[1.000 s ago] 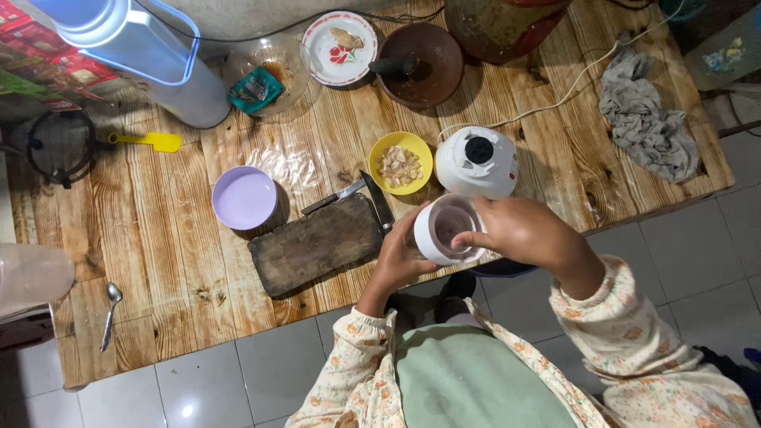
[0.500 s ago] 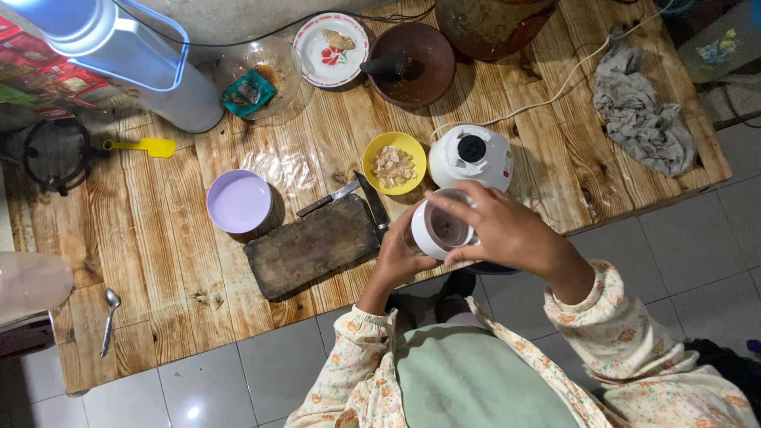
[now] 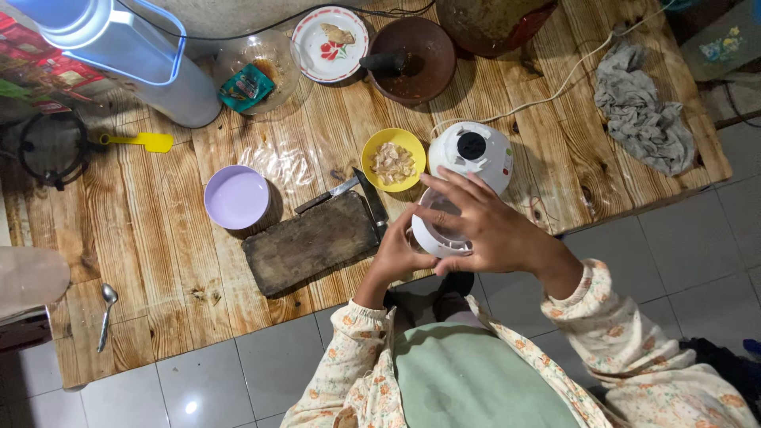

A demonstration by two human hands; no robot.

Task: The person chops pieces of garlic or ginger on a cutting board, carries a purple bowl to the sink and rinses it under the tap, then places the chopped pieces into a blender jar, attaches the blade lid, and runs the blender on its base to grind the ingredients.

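Counts on the wooden table

Two small bowls: one yellow bowl, one lilac bowl. One plate, one knife, one cutting board, one spoon, one grey cloth.
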